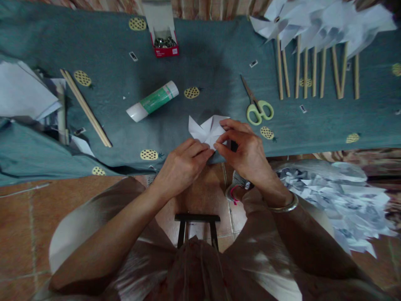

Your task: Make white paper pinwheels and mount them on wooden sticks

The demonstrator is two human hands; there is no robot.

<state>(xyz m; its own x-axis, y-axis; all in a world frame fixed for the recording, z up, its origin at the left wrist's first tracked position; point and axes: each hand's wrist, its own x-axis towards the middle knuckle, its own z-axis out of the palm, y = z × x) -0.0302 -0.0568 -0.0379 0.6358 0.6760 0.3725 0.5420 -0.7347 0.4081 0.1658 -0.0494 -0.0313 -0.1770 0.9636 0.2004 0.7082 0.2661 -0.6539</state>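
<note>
A white paper pinwheel (208, 130) with pointed, folded blades lies at the near edge of the cloth-covered table, between both hands. My left hand (187, 161) has its fingers closed on the lower left side of the paper. On the right side, my right hand (242, 144) pinches the paper between thumb and fingers. Fingers cover parts of the pinwheel's lower edge. Green-handled scissors (257, 106) rest just beyond my right hand. A green and white glue stick (153, 101) lies on its side to the far left of the paper.
A red and white box (166, 51) of shiny pins stands open at the back. Finished pinwheels on sticks (313, 67) lie at the back right. Loose sticks (86, 108) and a paper stack (25, 94) are on the left. Cut paper (341, 200) heaps below the table's right side.
</note>
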